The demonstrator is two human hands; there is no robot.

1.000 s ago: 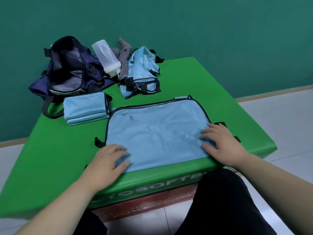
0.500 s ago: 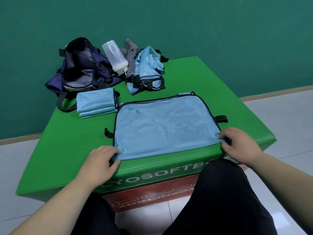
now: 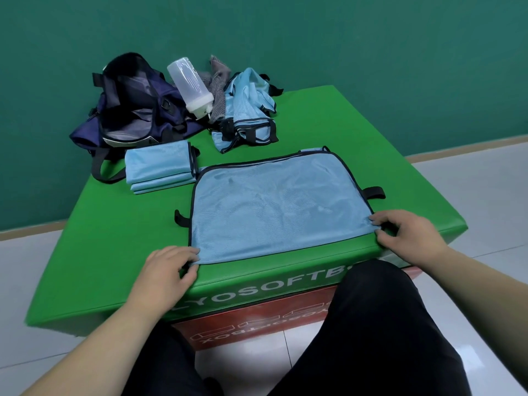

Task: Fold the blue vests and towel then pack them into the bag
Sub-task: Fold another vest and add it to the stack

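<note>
A light blue vest (image 3: 274, 207) with dark trim lies flat on the green padded box (image 3: 85, 252). My left hand (image 3: 168, 270) pinches its near left corner. My right hand (image 3: 405, 232) pinches its near right corner. A folded stack of blue vests (image 3: 158, 170) sits behind it to the left. A crumpled heap of blue vests (image 3: 248, 110) lies at the back. The dark navy bag (image 3: 134, 110) stands open at the back left. A grey towel (image 3: 217, 84) is bunched between the bottle and the heap.
A clear plastic bottle (image 3: 190, 84) leans on the bag, cap down. The teal wall rises right behind the box. My dark-trousered legs (image 3: 371, 324) are against the box's front face. White tiled floor surrounds the box.
Both hands slid from lying flat on the vest out to its near corners and now pinch them. The camera view shifted a little to the right.
</note>
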